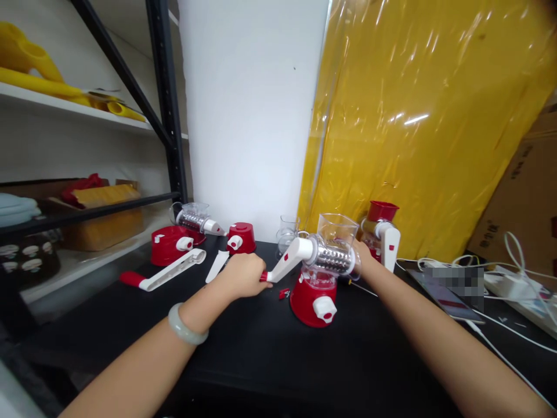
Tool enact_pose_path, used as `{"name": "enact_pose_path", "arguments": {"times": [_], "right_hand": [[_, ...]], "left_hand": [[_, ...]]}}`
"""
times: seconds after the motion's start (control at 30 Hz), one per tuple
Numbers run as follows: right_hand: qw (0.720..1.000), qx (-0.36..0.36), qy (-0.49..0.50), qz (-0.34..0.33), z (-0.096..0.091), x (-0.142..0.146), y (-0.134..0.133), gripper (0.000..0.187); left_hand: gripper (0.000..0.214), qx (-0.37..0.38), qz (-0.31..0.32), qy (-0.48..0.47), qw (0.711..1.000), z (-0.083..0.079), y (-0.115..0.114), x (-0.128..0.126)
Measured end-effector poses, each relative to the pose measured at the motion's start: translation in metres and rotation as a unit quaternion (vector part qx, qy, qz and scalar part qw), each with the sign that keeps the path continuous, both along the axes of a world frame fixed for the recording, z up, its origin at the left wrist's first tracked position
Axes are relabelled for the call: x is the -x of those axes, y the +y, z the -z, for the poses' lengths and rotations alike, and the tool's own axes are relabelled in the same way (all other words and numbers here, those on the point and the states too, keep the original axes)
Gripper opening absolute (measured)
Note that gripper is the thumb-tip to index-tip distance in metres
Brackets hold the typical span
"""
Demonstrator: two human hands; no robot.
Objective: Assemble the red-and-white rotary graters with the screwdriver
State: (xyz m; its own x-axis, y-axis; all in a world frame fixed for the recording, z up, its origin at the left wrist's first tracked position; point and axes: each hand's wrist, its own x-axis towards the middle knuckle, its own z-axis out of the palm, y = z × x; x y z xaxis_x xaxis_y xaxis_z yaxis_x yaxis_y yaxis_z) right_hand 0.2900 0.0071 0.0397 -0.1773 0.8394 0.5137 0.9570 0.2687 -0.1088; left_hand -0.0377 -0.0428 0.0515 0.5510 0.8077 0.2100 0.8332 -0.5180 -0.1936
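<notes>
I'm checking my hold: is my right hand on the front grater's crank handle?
No: the left hand holds the handle, and the right hand is at the grater's opposite side.

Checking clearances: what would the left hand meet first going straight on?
Beyond the red handle it grips, the left hand would likely meet the white crank arm first, though depth is unclear.

Black tabletop (357,363) beneath red-based graters (307,299), a loose crank (167,275) (red-tipped), and white cables (473,328).
</notes>
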Motion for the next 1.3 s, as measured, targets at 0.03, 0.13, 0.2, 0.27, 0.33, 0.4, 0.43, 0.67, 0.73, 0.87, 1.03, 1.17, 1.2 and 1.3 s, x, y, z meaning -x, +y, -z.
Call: {"name": "enact_pose_path", "arguments": {"times": [0.03,0.13,0.2,0.27,0.33,0.4,0.43,0.67,0.73,0.87,1.03,1.17,1.2,1.3], "right_hand": [[1.0,0.004,-0.009,0.011,0.002,0.002,-0.002,0.028],[0.999,-0.01,-0.031,0.031,-0.003,0.003,-0.012,0.025],[0.998,-0.047,-0.038,0.036,-0.019,-0.002,-0.02,0.021],[0.993,-0.099,-0.038,0.044,-0.045,-0.01,-0.03,0.02],[0.986,-0.156,-0.031,0.058,-0.078,-0.02,-0.044,0.022],[0.973,-0.219,-0.008,0.073,-0.114,-0.027,-0.062,0.018],[0.966,-0.249,0.005,0.076,-0.13,-0.028,-0.072,0.018],[0.929,-0.344,-0.04,-0.131,-0.165,0.006,-0.128,0.016],[0.932,-0.322,-0.067,-0.152,-0.158,0.014,-0.129,0.015],[0.936,-0.303,-0.071,-0.162,-0.151,0.018,-0.122,0.016],[0.938,-0.304,-0.042,-0.162,-0.157,0.02,-0.114,0.019],[0.942,-0.277,-0.073,-0.176,-0.159,0.024,-0.106,0.022],[0.944,-0.261,-0.089,-0.181,-0.159,0.026,-0.104,0.022],[0.952,-0.207,-0.12,-0.193,-0.153,0.029,-0.102,0.021]], "left_hand": [[0.039,0.0,0.004,-0.003,1.0,0.0,0.001,0.001],[0.037,0.008,0.016,-0.013,1.0,0.0,0.002,0.002],[0.035,0.018,0.024,-0.026,0.999,-0.001,0.002,0.002],[0.032,0.026,0.03,-0.039,0.998,-0.002,0.002,0.003],[0.03,0.031,0.031,-0.049,0.998,-0.002,0.001,0.003],[0.028,0.035,0.031,-0.054,0.997,-0.002,0.002,0.003],[0.028,0.036,0.032,-0.056,0.997,-0.002,0.002,0.003],[0.028,0.038,0.035,-0.058,0.997,0.001,0.005,0.003],[0.029,0.038,0.036,-0.058,0.997,0.001,0.005,0.003],[0.03,0.038,0.035,-0.06,0.997,0.002,0.006,0.004],[0.029,0.042,0.036,-0.063,0.996,0.003,0.007,0.004],[0.028,0.044,0.04,-0.063,0.996,0.004,0.008,0.004],[0.029,0.044,0.042,-0.062,0.996,0.004,0.009,0.004],[0.029,0.042,0.044,-0.064,0.996,0.004,0.009,0.004]]}}
